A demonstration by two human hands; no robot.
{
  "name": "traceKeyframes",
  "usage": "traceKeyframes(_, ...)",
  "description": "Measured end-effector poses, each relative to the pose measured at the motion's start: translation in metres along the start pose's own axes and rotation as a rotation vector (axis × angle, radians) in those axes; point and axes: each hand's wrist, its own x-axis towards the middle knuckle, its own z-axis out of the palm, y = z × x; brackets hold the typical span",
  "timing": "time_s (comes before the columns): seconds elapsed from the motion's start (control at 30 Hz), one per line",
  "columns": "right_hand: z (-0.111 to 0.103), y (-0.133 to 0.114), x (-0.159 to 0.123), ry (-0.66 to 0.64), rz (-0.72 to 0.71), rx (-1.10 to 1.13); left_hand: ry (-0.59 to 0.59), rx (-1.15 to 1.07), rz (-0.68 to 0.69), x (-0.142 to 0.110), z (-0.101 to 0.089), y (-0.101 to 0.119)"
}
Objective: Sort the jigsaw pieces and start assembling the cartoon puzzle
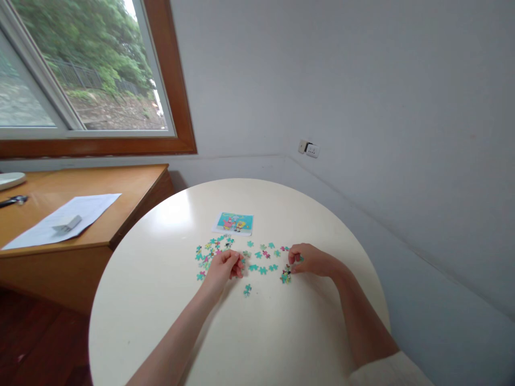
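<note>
My left hand (226, 265) is closed in a pinch at the right edge of a loose cluster of jigsaw puzzle pieces (200, 256). Its fingertips hide whatever is between them. Farther right, my right hand (311, 259) bends its fingers over the table, with a bit of teal puzzle piece (301, 258) showing at them. Just below those fingers lies a small heap of pieces (285, 276). Between the hands, several teal pieces (263, 271) are spread in loose rows. A lone piece (247, 290) lies nearer to me. Behind them rests a picture card (235, 223) with cartoon figures.
The round cream table (249, 343) stands near a white wall corner with sockets (313, 150). At left, a wooden desk (137, 179) bears paper (92, 206), a small whitish block (67, 223) and a dark object (14, 201), below a window (100, 69).
</note>
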Motion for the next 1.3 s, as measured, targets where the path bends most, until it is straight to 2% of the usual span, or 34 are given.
traceKeyframes(0.13,-0.005,-0.001,-0.004,-0.075,0.028,0.108,-0.002,0.005,0.0,-0.001,0.0,0.001)
traceKeyframes(0.2,-0.006,-0.002,-0.005,-0.073,0.029,0.155,-0.001,0.012,-0.001,-0.001,0.0,0.001)
traceKeyframes(0.4,-0.001,-0.003,0.004,0.197,0.017,0.142,0.002,0.028,0.003,-0.001,0.0,0.002)
traceKeyframes(0.6,0.01,-0.002,0.013,0.257,-0.007,0.052,0.0,0.024,0.009,-0.001,0.0,0.002)
traceKeyframes(1.07,0.005,-0.001,0.009,0.104,0.023,-0.012,0.002,0.028,0.005,-0.001,0.0,0.002)
traceKeyframes(1.3,0.001,-0.01,0.003,0.164,-0.031,0.022,-0.001,0.014,0.009,-0.001,0.0,0.002)
